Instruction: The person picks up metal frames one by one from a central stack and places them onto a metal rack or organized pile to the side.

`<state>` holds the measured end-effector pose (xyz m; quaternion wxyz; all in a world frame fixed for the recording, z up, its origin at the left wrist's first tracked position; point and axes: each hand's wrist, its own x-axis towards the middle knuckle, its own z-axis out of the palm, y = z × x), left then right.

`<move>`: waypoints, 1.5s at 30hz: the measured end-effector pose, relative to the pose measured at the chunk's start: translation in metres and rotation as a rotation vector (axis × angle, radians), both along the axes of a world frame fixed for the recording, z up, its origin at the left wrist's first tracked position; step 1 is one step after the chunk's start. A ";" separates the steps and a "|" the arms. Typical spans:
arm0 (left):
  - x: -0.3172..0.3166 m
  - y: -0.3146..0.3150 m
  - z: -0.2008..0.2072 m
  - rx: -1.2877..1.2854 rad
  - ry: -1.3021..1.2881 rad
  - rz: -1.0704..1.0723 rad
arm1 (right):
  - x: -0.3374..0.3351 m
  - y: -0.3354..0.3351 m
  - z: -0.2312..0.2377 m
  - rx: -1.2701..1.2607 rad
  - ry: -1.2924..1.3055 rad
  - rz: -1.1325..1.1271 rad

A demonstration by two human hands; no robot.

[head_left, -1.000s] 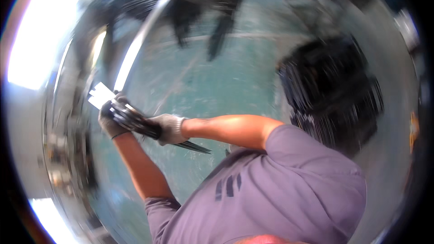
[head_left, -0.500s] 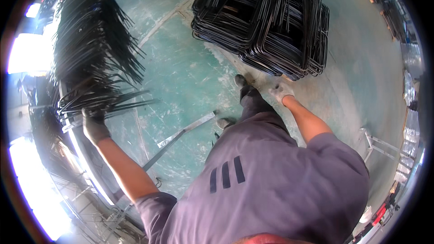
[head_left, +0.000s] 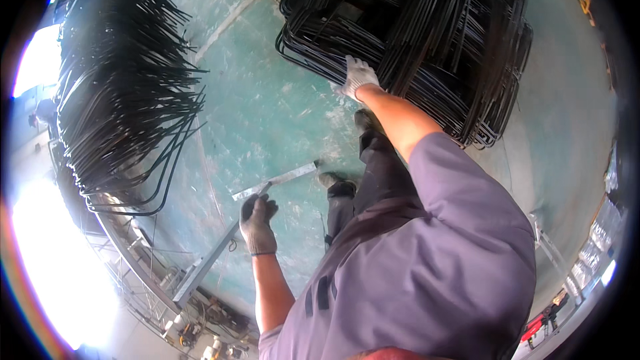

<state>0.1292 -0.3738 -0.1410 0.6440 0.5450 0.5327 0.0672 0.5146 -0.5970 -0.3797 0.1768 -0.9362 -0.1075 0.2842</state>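
Note:
Large dark metal rods bent into rounded rectangular frames lie in a thick stack on the floor ahead of me. My right hand, in a pale work glove, reaches to the near left edge of this stack. Its fingers are stretched out against the outer rods, and I see no rod wrapped in them. My left hand, in a glove with dark fingers, is raised in front of my body. Its fingers are loosely bent and apart, holding nothing. At the left, many similar bent rods hang in a dense row.
A metal stand has a long bar running under my left hand to a flat foot on the green floor. My shoes stand close to the stack. A light metal frame is at the right.
My left hand has come away from the hanging rods and moved right. My right hand has moved up and left to the stack. The view has shifted toward the stack.

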 end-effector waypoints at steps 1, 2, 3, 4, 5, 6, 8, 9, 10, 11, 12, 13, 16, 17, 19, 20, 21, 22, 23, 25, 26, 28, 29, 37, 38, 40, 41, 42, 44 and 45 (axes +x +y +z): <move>0.004 -0.006 -0.001 0.037 0.063 0.002 | 0.015 0.013 -0.017 -0.028 0.074 0.018; 0.004 -0.014 0.000 0.069 0.128 0.016 | 0.021 0.024 -0.024 -0.060 0.148 0.050; 0.006 -0.022 0.000 0.064 0.144 0.047 | 0.029 0.026 -0.023 -0.071 0.205 0.027; 0.008 -0.029 0.001 0.060 0.160 0.075 | 0.033 0.026 -0.036 -0.076 0.283 0.067; 0.009 -0.032 0.004 0.056 0.177 0.094 | 0.040 0.021 -0.048 -0.080 0.363 0.097; 0.010 -0.037 0.003 0.036 0.188 0.112 | 0.053 0.015 -0.060 -0.083 0.429 0.130; 0.013 -0.045 -0.002 -0.005 0.203 0.143 | 0.063 0.005 -0.088 -0.028 0.632 0.119; 0.020 -0.047 -0.004 -0.022 0.209 0.141 | 0.063 0.002 -0.116 0.022 0.679 0.053; 0.025 -0.051 -0.006 -0.035 0.211 0.131 | 0.063 0.001 -0.146 0.074 0.723 -0.009; 0.023 -0.062 -0.009 -0.048 0.217 0.147 | 0.066 0.008 -0.143 0.099 0.818 -0.004; 0.029 -0.067 -0.012 -0.062 0.221 0.142 | 0.069 0.016 -0.141 0.037 0.775 0.065; 0.035 -0.072 -0.013 -0.077 0.222 0.144 | 0.072 0.017 -0.138 0.123 1.033 -0.042; 0.046 -0.079 -0.016 -0.089 0.187 0.108 | 0.078 0.023 -0.144 0.118 1.290 0.014; 0.046 -0.082 -0.018 -0.105 0.186 0.110 | 0.077 0.027 -0.152 0.067 1.290 0.102; 0.043 -0.083 -0.022 -0.140 0.177 0.128 | 0.057 0.034 -0.173 0.114 1.137 0.136; 0.036 -0.087 -0.026 -0.165 0.176 0.153 | 0.046 0.039 -0.151 0.123 1.065 0.163; 0.029 -0.090 -0.030 -0.178 0.168 0.179 | 0.036 0.038 -0.128 0.253 1.105 0.219; 0.023 -0.093 -0.030 -0.191 0.160 0.194 | 0.015 0.041 -0.124 0.333 1.126 0.113; 0.024 -0.090 -0.031 -0.199 0.150 0.190 | -0.003 0.052 -0.136 0.268 0.999 0.291; 0.019 -0.094 -0.030 -0.207 0.108 0.247 | -0.046 0.064 -0.118 0.263 0.951 0.332; 0.022 -0.092 -0.026 -0.208 0.087 0.260 | -0.067 0.073 -0.123 0.271 0.914 0.483; 0.012 -0.089 -0.024 -0.186 0.056 0.257 | -0.114 0.091 -0.112 0.252 0.803 0.606; 0.010 -0.084 -0.021 -0.169 0.046 0.243 | -0.150 0.103 -0.131 0.266 0.819 0.495; -0.128 -0.074 -0.038 -0.064 0.046 0.372 | -0.397 0.178 -0.116 0.089 0.889 0.845; -0.128 -0.055 -0.044 -0.054 0.016 0.321 | -0.425 0.207 -0.138 0.224 0.146 1.593; -0.207 -0.085 -0.047 -0.071 -0.054 0.507 | -0.486 0.184 -0.036 0.250 -0.107 1.870; -0.210 -0.080 -0.037 -0.065 -0.090 0.485 | -0.513 0.197 -0.033 0.373 -0.017 1.623; -0.255 -0.078 -0.047 -0.030 -0.150 0.442 | -0.532 0.193 0.008 0.412 0.198 1.381; -0.354 -0.070 -0.078 0.041 -0.272 0.351 | -0.560 0.181 0.100 0.606 0.580 0.805; -0.337 -0.083 -0.052 -0.047 -0.265 0.596 | -0.554 0.173 0.147 0.605 0.626 0.819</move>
